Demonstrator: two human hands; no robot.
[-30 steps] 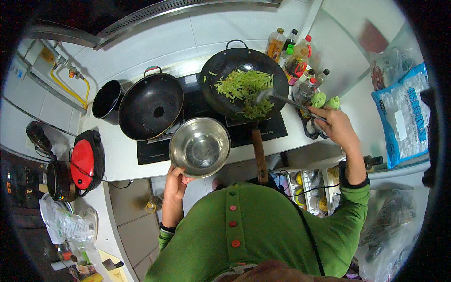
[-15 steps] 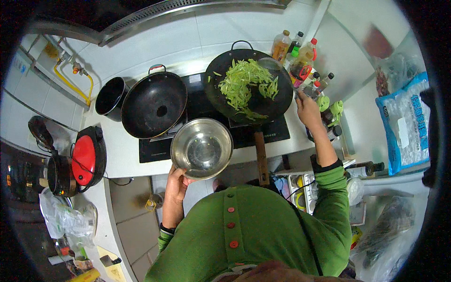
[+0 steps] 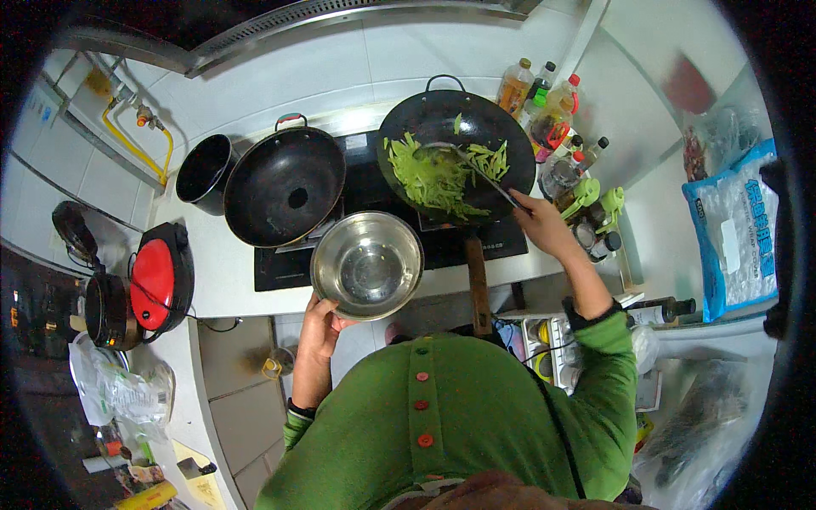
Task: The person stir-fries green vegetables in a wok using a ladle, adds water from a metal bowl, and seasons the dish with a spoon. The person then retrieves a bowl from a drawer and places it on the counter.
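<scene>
My left hand grips the near rim of a shiny steel bowl, holding it in front of the stove's edge. Only a few small specks show inside the bowl. My right hand is closed round the handle of a metal spatula. The spatula's head is blurred among pale green vegetable slices in a black wok on the right burner. Most slices lie in the left and near part of the wok, with a smaller group at its right. The wok's wooden handle points toward me.
A second black wok and a dark pot stand to the left. Sauce bottles crowd the right of the stove. A red-lidded electric pan sits on the left counter. A blue-edged bag is at far right.
My right hand has swept the spatula left and nearer through the wok, pushing the vegetable slices leftward and parting off a small group. The bowl in my left hand has barely moved.
</scene>
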